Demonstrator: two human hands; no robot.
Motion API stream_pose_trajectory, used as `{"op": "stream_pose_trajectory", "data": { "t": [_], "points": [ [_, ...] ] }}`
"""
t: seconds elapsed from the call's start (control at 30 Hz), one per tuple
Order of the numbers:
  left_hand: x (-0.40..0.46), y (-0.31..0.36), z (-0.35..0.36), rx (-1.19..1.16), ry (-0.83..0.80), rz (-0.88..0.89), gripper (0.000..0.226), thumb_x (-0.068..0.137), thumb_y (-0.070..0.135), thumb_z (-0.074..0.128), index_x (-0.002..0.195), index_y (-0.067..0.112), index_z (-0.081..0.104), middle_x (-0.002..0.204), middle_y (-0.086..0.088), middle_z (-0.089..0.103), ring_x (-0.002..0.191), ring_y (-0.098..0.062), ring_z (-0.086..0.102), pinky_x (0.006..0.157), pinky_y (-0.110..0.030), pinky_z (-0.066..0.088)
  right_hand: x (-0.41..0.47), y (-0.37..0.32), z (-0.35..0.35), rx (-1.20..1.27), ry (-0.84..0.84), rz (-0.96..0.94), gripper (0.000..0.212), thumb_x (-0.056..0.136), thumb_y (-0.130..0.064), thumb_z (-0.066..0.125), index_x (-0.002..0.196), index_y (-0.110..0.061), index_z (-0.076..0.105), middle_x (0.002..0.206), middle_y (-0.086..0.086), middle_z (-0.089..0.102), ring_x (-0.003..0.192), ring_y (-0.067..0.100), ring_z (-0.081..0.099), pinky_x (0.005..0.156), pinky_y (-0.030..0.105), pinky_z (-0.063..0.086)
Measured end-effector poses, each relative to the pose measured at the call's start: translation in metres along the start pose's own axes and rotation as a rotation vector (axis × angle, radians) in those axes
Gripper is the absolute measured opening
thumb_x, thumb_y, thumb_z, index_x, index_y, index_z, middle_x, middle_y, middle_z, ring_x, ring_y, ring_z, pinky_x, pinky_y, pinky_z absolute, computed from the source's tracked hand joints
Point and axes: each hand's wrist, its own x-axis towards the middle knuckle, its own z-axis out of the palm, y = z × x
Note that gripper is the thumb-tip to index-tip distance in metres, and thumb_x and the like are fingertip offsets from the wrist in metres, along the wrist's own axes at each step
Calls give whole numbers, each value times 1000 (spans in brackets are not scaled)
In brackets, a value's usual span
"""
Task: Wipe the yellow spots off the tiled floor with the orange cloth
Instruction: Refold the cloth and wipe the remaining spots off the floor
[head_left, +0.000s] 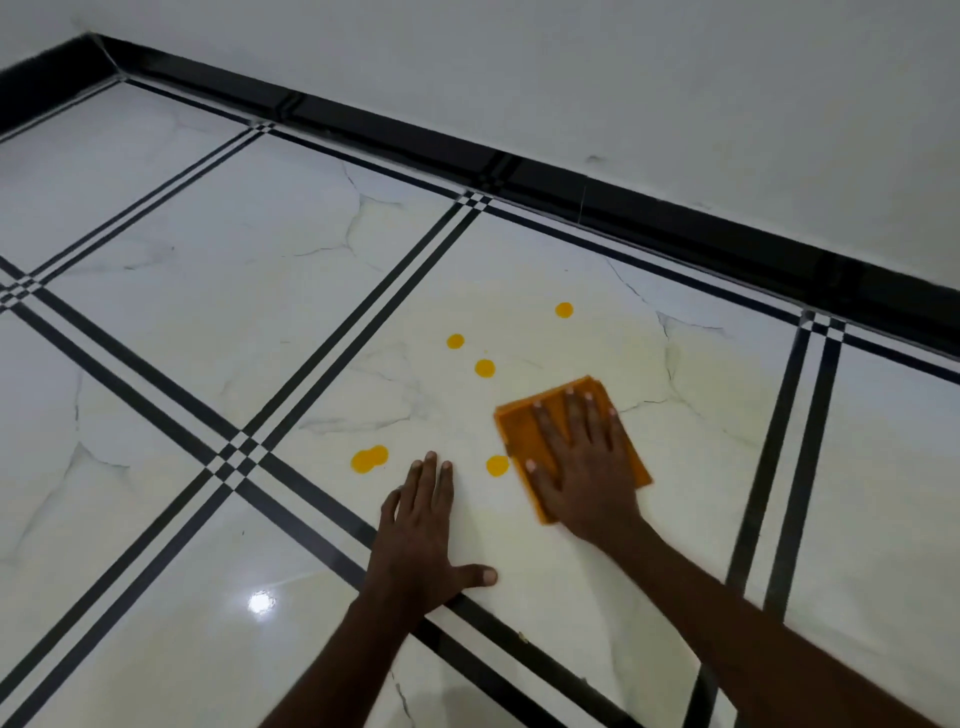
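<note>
Item: light glare (260, 603), seen on the glossy tile at the near left.

Item: left hand (421, 540). It is laid flat on the tiled floor (182, 322), fingers straight and together, thumb spread to the right along a black tile stripe. Nothing is held by it.

Item: right hand (582, 467), set just right of the left hand and slightly farther. It is pressed palm-down on the orange cloth (519, 436), fingers straight and splayed; the cloth is not gripped. The two hands are kept apart, with bare tile between them.

Item: orange cloth, folded into a flat square, lying on the white marbled tile right of centre. Its near and right parts are covered by the right hand.

Item: yellow spots, five counted, all on the same tile as the cloth. A double blot (369, 459) is found just beyond the left hand's fingertips. A single spot (497, 464) is placed just beside the cloth's left edge. Two more (484, 368) (455, 341) are seen farther, left of the cloth's far corner. The last (564, 310) lies farthest, well apart from the cloth.

Item: black skirting (597, 202), run along the foot of the white wall (623, 78) at the far side.
</note>
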Motion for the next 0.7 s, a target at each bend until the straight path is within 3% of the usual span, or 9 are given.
{"op": "stream_pose_trajectory", "data": {
  "t": [0.13, 0.2, 0.3, 0.43, 0.57, 0.63, 0.7],
  "points": [
    [-2, 1, 2, 16, -9, -21, 133, 66, 86, 52, 150, 18, -27, 155, -2, -35, 149, -20, -24, 122, -40, -4, 34, 58, -10, -36, 9, 162, 78, 94, -63, 25, 162, -25, 23, 166, 22, 24, 155, 43, 18, 123, 62, 16],
    [0, -1, 1, 14, -24, -16, 133, 65, 86, 52, 152, 18, -23, 155, -2, -34, 145, -16, -26, 122, -40, -3, 73, 52, -11, -20, 20, 242, 79, 95, -63, 22, 161, -20, 29, 163, 28, 28, 152, 48, 20, 121, 66, 17],
    [2, -10, -1, 18, -34, 5, 125, 67, 86, 41, 156, 18, -15, 162, -3, -25, 150, -19, -19, 121, -37, -1, 68, -12, -1, -3, 39, 66, 76, 96, -60, 27, 161, -21, 27, 165, 27, 24, 154, 47, 16, 120, 65, 18],
    [-6, -24, -6, 10, -16, 16, 113, 79, 75, 53, 158, 18, -4, 166, -6, -11, 154, -25, -7, 120, -36, -4, -8, -44, 1, 36, -23, -155, 78, 97, -64, 30, 164, -30, 10, 171, 15, 4, 158, 37, 1, 125, 60, 9],
    [-6, -39, -15, 48, 43, 39, 111, 78, 69, 61, 158, 11, 10, 166, -11, 5, 154, -29, 1, 123, -45, 7, 33, -1, 1, -22, 14, -16, 76, 95, -62, 30, 161, -25, 28, 166, 22, 25, 155, 43, 20, 120, 63, 22],
    [-3, -55, -27, 62, 89, -6, 111, 75, 68, 65, 157, 9, 18, 165, -14, 15, 153, -31, 8, 122, -47, 12, 82, -10, -1, -15, 20, 77, 78, 94, -63, 26, 161, -23, 28, 163, 26, 27, 153, 47, 20, 121, 66, 17],
    [-1, -75, -39, 82, 118, -94, 116, 72, 75, 61, 157, 11, 17, 165, -15, 14, 153, -32, 9, 121, -50, 14, 99, -47, 4, 5, -20, 39, 78, 94, -62, 24, 161, -21, 28, 163, 28, 26, 153, 49, 18, 121, 67, 14]
  ]
}}
